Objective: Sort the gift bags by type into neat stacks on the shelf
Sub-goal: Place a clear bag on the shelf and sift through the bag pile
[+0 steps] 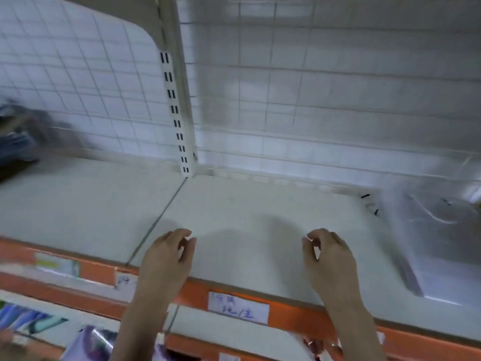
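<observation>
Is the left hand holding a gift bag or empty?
Empty: the left hand hovers over the white metal shelf, fingers loosely curled round nothing.

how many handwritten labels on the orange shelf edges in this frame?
3 legible as labels: one on the strip between the hands, one by the left wrist, one cut off at the bottom. A blurred tag further left may be another.

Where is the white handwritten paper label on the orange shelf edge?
In the head view, the white handwritten label sits on the orange shelf-edge strip, low and central, between the person's forearms below the left hand and right hand.
</observation>
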